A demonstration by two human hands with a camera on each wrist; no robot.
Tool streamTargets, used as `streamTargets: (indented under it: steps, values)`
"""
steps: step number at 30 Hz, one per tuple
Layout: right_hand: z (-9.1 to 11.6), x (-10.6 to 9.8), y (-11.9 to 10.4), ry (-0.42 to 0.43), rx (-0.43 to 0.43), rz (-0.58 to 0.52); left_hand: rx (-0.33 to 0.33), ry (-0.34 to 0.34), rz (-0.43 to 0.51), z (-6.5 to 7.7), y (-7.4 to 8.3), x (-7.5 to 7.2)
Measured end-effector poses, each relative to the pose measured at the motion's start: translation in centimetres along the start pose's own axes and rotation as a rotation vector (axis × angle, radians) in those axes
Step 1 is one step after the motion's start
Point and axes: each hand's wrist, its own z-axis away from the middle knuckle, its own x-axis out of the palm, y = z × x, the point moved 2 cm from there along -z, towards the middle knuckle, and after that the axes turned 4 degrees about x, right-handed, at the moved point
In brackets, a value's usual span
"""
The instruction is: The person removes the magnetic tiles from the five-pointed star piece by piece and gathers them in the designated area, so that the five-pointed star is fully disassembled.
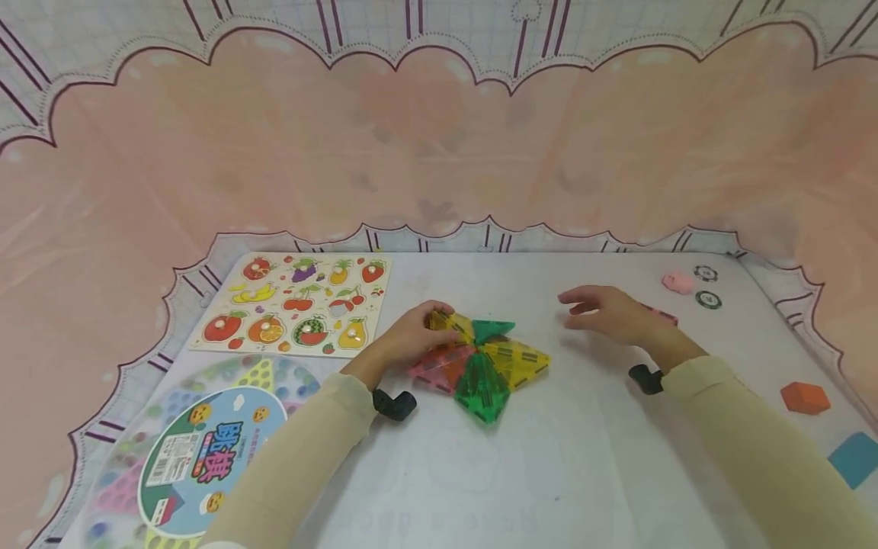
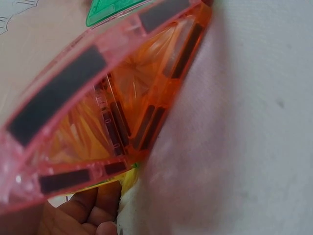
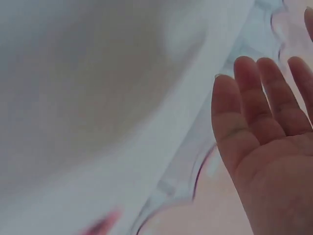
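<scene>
A flower-like build of translucent magnetic tiles (image 1: 483, 374) lies on the white table, with green, yellow, pink and orange parts meeting at its middle. My left hand (image 1: 403, 333) pinches the yellow tile (image 1: 458, 328) on its far left side, thumb in front. From the left wrist, the pink-edged tile (image 2: 54, 95) and an orange tile (image 2: 146, 73) fill the view, and curled fingers (image 2: 100, 203) show below them. Empty, my right hand (image 1: 604, 314) hovers right of the build, its fingers loosely extended. A pink tile (image 1: 665, 314) lies partly hidden behind that wrist.
On the left are a fruit puzzle board (image 1: 322, 305) and a round Chinese checkers set (image 1: 206, 457). A pink piece (image 1: 677, 282) and round chips (image 1: 709, 300) lie at the back right. An orange block (image 1: 805, 398) and a blue piece (image 1: 853, 460) sit near the right edge.
</scene>
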Motion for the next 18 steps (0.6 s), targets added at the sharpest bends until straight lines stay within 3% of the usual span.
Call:
streamTargets:
  steps: [5,9,13,18]
  values:
    - [-2.2,2.4,-2.3,-0.088,-0.104,-0.005,0.008,0.000,-0.006,-0.1,0.0,0.0]
    - [-3.2,3.5,-3.8,-0.148,-0.139,-0.006,0.030,0.008,-0.024,-0.3,0.0,0.1]
    - [-3.8,4.7,-4.8,-0.202,-0.115,0.002,0.039,0.009,-0.033,-0.1,0.4,0.0]
    - [-4.6,6.0,-5.3,-0.239,-0.088,0.026,0.043,0.014,-0.037,-0.3,-0.2,0.0]
